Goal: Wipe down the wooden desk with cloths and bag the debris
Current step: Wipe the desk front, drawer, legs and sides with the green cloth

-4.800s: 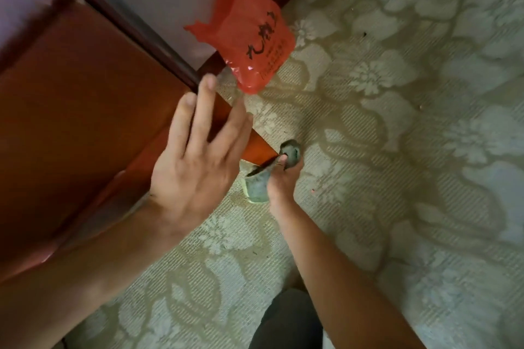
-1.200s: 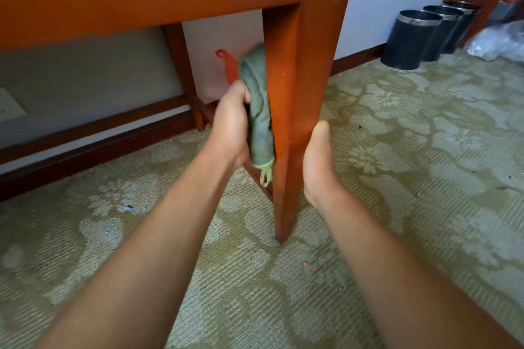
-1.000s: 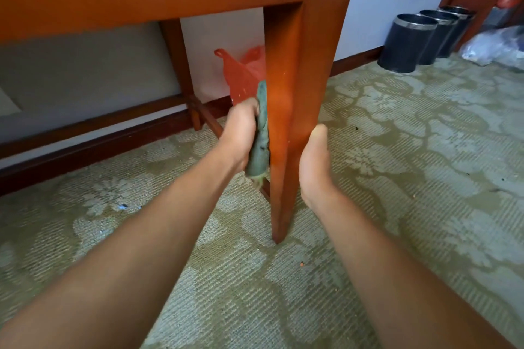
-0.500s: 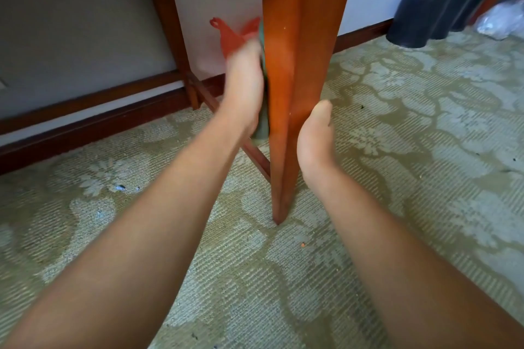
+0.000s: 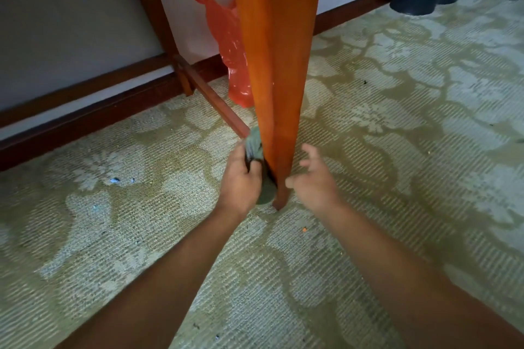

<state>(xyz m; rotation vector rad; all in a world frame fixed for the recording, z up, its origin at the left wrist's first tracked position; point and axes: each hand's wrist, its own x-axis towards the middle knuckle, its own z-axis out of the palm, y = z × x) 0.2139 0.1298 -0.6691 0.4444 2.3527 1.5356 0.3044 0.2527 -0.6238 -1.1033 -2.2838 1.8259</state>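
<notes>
Head view: left hand [image 5: 241, 181] gripping crumpled green cloth [image 5: 255, 144], pressing it against left face of orange wooden desk leg [image 5: 276, 65] near foot; right hand [image 5: 313, 181] hovering right, fingers spread.

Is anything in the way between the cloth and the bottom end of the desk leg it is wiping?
Nothing visible. The left hand presses the green cloth against the desk leg, already near its foot. The right hand hovers open on the other side.
</notes>
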